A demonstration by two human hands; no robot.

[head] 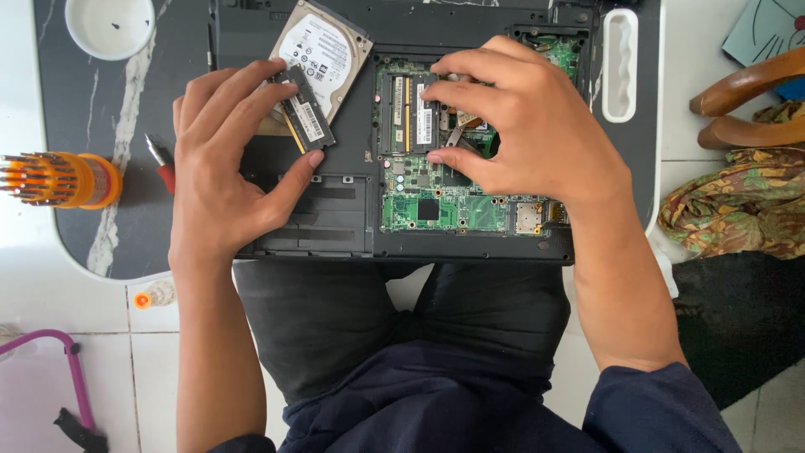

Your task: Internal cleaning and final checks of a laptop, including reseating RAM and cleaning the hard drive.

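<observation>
An opened black laptop (335,226) lies upside down on a dark marble-patterned table, its green circuit board (436,205) exposed. My left hand (226,159) grips a loose memory stick (306,113) between thumb and fingers, over the laptop's left half. A silver hard drive (327,46) rests just beyond it. My right hand (520,117) presses its fingertips on a second memory stick (425,117) seated in the slot on the board.
An orange screwdriver bit set (63,179) and a red-handled screwdriver (163,164) lie at the left. A white bowl (109,25) sits at the top left, a white tray (619,63) at the right. My dark-trousered legs are below.
</observation>
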